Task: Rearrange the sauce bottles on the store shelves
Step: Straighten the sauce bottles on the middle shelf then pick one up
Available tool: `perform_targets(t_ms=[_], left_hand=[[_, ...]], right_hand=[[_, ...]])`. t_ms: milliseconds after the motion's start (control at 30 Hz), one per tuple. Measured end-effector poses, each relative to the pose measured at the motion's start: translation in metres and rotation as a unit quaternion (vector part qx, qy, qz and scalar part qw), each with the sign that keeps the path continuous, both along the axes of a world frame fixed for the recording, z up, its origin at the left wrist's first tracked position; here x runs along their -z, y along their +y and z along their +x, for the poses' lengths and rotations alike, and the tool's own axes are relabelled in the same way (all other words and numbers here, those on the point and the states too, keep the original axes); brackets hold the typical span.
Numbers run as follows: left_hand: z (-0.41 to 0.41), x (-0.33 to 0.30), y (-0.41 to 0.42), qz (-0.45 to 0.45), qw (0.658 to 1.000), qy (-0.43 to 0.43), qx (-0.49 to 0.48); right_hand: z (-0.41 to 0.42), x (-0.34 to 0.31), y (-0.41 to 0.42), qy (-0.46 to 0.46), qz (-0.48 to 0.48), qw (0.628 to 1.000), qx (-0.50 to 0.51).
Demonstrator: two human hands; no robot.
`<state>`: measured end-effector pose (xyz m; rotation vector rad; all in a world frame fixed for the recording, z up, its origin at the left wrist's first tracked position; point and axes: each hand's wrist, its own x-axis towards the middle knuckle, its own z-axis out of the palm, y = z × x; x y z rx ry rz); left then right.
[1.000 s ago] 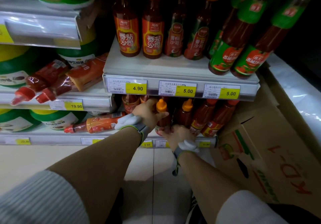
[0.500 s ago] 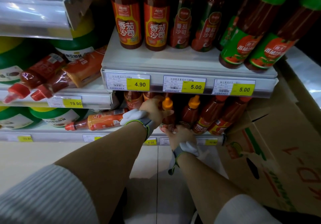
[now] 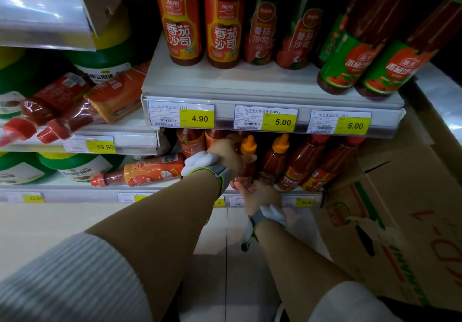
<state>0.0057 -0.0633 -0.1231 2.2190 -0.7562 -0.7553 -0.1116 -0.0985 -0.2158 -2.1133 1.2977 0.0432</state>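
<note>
bottle (image 3: 247,161) with orange cap stands on the low shelf (image 3: 250,191). left hand (image 3: 230,156) wraps its upper body, right hand (image 3: 260,194) cups the base. smooth, likely slippery, moderately heavy plastic; safest held at the waist.

Both hands reach under the white shelf (image 3: 250,84) with the yellow price tags. The left hand (image 3: 228,156) wraps around the neck of an orange-capped bottle (image 3: 248,156) that stands just below that shelf. The right hand (image 3: 260,193) holds the bottom of the same bottle. A second orange-capped bottle (image 3: 276,159) stands just to the right of it, and two red bottles (image 3: 300,166) lean beside that. A cardboard box (image 3: 400,209) sits right of the shelf. One bottle lying down (image 3: 147,171) is to the left.
</note>
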Motion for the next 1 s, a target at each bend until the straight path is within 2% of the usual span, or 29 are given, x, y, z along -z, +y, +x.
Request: perform_targets(t_ms=[200,333,500,633,700,1000], left_hand=[[-0.002,-0.003,-0.001,-0.001,1.000,0.019,-0.023],[-0.003,-0.005,0.000,0.011,1.000,-0.006,-0.022],[-0.007,-0.010,0.003,0.037,0.998,-0.060,0.005],[-0.005,-0.017,0.019,0.040,0.998,-0.057,0.009],[-0.005,-0.026,0.035,0.043,0.996,-0.072,0.015],[0.002,-0.057,0.098,0.104,0.980,-0.158,0.067]], right_hand=[[-0.001,0.000,0.002,-0.009,0.007,1.000,-0.006],[-0.001,0.002,0.002,-0.038,0.029,0.998,0.044],[-0.004,-0.005,0.003,-0.067,0.074,0.993,0.056],[-0.008,-0.010,0.007,-0.010,0.044,0.999,0.028],[-0.012,-0.020,0.012,0.008,0.060,0.998,0.010],[-0.016,-0.057,0.043,-0.029,0.045,0.997,-0.052]])
